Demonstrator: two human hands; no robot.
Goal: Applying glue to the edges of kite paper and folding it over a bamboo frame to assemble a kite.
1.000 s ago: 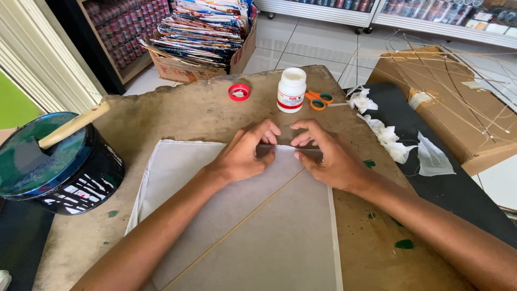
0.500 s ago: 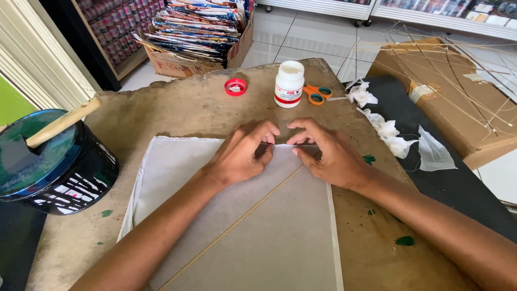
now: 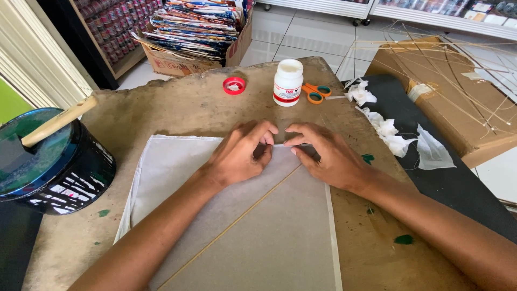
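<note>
The sheet of thin grey-white paper (image 3: 258,226) is lying flat on the worn brown tabletop (image 3: 188,108), with a thin stick (image 3: 242,215) running diagonally across it toward the top edge. Both hands are bearing down on that top edge: the left hand (image 3: 237,156) is resting with fingers curled, tips pinching the paper's edge; the right hand (image 3: 326,153) is pressing with fingers extended and close together, holding nothing loose. By the look of it, the top edge is being folded or pressed down; the right border is showing a pale folded strip, while the left border is looking loose and rumpled, so that side appears outstanding. Beyond the hands, an opened white glue bottle (image 3: 287,82) is standing, its red cap (image 3: 234,85) lying apart, orange-handled scissors (image 3: 315,92) just beside it. A black paint can (image 3: 51,167) with a wooden stick is sitting at left. Whether glue is lying under the fingers is hidden; the sheet's lower end is cut off by the frame.
</note>
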